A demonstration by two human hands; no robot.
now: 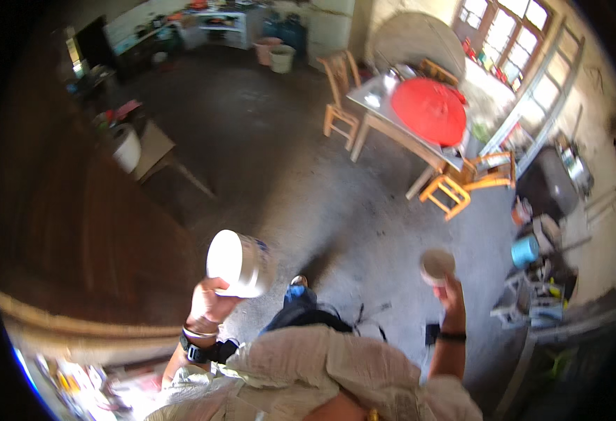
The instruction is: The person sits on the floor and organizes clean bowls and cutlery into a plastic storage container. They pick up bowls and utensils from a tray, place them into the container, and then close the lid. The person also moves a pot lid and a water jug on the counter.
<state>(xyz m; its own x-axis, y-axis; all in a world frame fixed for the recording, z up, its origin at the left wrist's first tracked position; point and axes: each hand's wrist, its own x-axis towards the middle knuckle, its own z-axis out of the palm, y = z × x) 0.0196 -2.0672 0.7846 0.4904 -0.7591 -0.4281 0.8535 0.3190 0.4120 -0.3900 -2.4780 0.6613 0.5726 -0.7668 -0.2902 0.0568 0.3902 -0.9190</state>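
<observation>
My left hand (214, 302) grips a white plastic tub or bucket (238, 263), tilted on its side, with one round end facing up and left. Printing shows on the tub's right side. Out to the right, my right hand (449, 293) holds a small round object (437, 266), beige and blurred, perhaps a bowl or cup. The two hands are well apart, one on each side of my body. What is inside either container cannot be seen.
A table (381, 118) bears a red round cover (429, 111), with a wooden chair (341, 97) beside it and a yellow stool (445, 196) at its near corner. A ladder (550, 100) leans by the window. Dark wooden panelling (102, 237) stands left; buckets (281, 58) stand farther back.
</observation>
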